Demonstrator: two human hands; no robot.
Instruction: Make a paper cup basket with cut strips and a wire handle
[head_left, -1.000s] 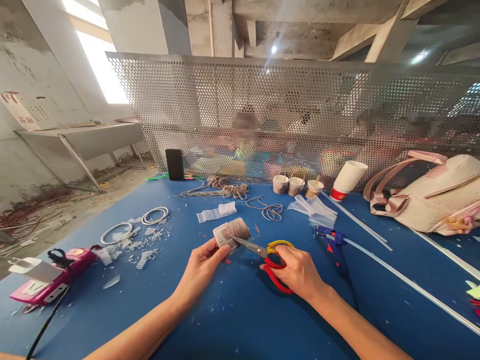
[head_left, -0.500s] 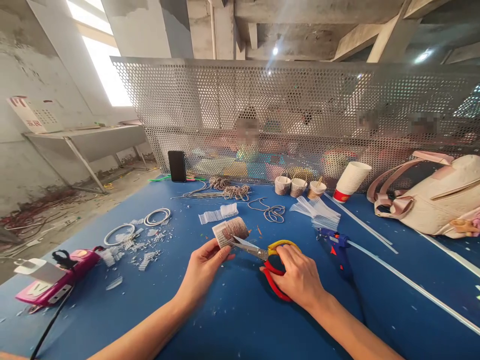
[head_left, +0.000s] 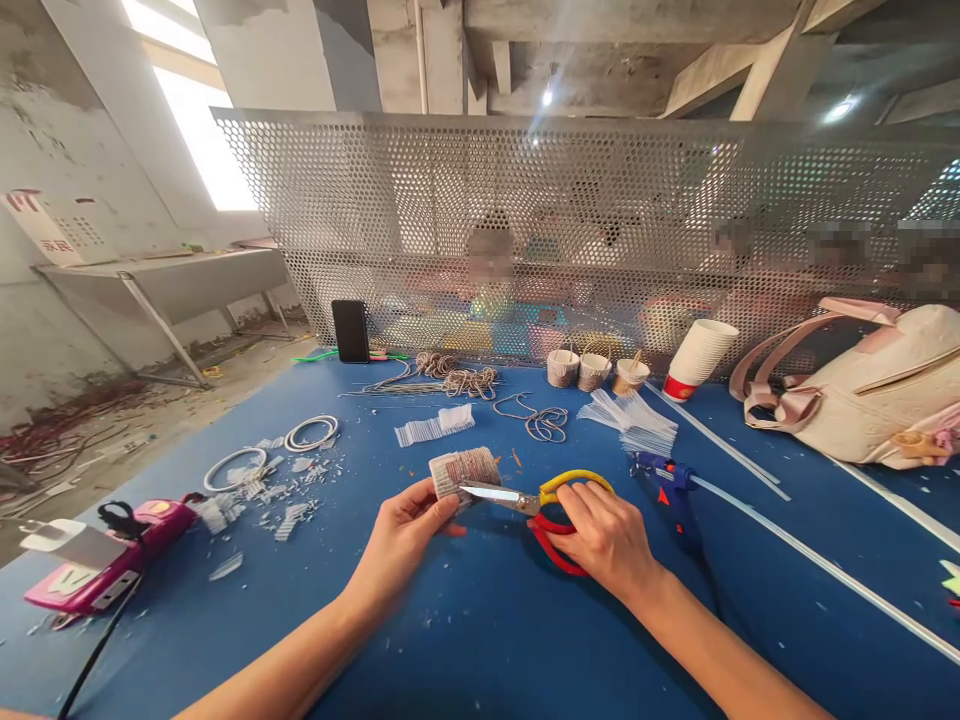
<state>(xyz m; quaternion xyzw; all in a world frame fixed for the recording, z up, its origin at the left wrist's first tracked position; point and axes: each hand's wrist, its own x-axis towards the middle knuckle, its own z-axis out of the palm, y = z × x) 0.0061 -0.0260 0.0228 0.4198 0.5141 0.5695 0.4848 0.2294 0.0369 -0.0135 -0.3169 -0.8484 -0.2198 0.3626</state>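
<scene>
Two hands occupied: left hand [head_left: 409, 522] pinches the cup [head_left: 461, 471] at the end nearest it; right hand [head_left: 606, 532] grips the scissors [head_left: 531, 503] by the handles, blades across the cup's side, contact unclear. Cup lies between the hands, tipped on its side. Handling estimate: light, thin-walled, prone to denting; twine [head_left: 480, 465] should resist slipping. Best hold: lightly, by the pale end. Appearance: short, whitish, brownish twine wound around it.

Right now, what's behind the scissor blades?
Behind the blades are part of the wrapped cup, in your left hand, and the blue table. The strip they cover is hidden.
</scene>
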